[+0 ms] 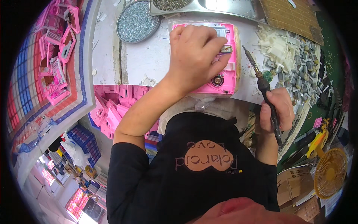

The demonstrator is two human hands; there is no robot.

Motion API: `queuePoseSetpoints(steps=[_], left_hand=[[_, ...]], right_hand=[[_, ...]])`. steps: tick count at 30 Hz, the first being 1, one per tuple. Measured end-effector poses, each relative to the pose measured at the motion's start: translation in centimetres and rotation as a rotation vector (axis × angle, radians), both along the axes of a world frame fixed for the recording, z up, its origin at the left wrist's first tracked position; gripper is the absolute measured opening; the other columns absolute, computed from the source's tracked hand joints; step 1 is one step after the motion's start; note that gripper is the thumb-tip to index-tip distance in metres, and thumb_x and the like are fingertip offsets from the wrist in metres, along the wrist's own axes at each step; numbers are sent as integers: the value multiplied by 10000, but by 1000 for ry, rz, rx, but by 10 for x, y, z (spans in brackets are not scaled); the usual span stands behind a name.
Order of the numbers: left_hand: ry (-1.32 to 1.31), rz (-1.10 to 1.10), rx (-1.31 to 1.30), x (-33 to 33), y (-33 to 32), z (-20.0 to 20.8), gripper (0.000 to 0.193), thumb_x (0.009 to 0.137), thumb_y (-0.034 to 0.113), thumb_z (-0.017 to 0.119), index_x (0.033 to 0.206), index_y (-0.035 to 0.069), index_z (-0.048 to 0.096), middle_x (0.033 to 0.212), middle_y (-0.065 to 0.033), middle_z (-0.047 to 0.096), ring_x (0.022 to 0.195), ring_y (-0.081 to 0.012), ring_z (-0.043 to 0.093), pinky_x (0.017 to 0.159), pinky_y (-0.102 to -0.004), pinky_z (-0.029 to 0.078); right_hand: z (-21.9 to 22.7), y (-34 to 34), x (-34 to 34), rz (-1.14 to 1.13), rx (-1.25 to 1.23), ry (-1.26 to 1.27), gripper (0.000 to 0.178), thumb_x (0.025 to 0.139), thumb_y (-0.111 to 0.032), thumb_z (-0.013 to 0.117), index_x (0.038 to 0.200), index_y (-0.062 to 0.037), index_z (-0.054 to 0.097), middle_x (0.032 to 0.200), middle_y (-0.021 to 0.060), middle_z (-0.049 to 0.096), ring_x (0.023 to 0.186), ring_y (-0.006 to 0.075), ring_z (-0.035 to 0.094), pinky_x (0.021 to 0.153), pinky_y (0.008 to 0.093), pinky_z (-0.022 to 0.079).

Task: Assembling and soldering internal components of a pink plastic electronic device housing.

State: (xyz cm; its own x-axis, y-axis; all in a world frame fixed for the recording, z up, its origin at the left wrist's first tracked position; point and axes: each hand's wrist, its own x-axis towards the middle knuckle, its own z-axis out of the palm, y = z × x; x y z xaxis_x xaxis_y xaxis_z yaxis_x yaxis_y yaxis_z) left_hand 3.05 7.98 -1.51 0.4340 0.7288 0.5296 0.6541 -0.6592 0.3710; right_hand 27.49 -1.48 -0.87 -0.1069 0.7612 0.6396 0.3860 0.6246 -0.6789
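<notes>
My left hand (197, 52) lies over a pink plastic casing (232, 84) on the bench, covering much of it. Its thumb and forefinger close around a small silver and yellowish part (226, 49) near the casing's right side. A round dark speaker (217, 80) sits inside the casing, close below my thumb. To the right, my right hand (278, 110) is wrapped around the black handle of a soldering iron (264, 84). The iron's thin metal tip points up and left, a little right of the casing and apart from it.
A round dish of small screws (138, 22) and a metal tray (209, 8) stand at the back. White plastic pieces (274, 41) and grey parts (304, 67) are heaped right. Pink casings (57, 74) fill the left side; more pink parts (115, 108) lie below the bench edge. A yellow fan (330, 173) stands lower right.
</notes>
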Motion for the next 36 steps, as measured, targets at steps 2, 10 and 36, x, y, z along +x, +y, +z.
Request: queuePoseSetpoints(steps=[2, 10, 36], left_hand=[[-81, 39, -23, -18, 7, 9, 365, 726, 258, 861, 1033, 131, 711, 1037, -39, 646, 988, -277, 598, 904, -452, 423], [288, 129, -301, -62, -17, 24, 164, 885, 185, 757, 999, 86, 693, 833, -94, 697, 743, -299, 685, 662, -394, 542], [-1018, -10, -924, -24, 1, 0, 98, 933, 43, 743, 976, -34, 699, 838, -78, 732, 741, -104, 708, 664, -228, 577]], right_hand=[[3, -2, 2, 5, -18, -5, 247, 851, -38, 719, 1063, 81, 676, 737, 128, 639, 615, 261, 580, 565, 346, 448], [-2, 1, -1, -8, -62, 54, 258, 871, -36, 716, 1092, 87, 668, 772, 133, 628, 664, 247, 576, 597, 338, 443], [3, 81, -102, 29, -457, 403, 609, 881, 76, 726, 1446, -39, 529, 1166, 96, 666, 1054, 170, 683, 896, 287, 576]])
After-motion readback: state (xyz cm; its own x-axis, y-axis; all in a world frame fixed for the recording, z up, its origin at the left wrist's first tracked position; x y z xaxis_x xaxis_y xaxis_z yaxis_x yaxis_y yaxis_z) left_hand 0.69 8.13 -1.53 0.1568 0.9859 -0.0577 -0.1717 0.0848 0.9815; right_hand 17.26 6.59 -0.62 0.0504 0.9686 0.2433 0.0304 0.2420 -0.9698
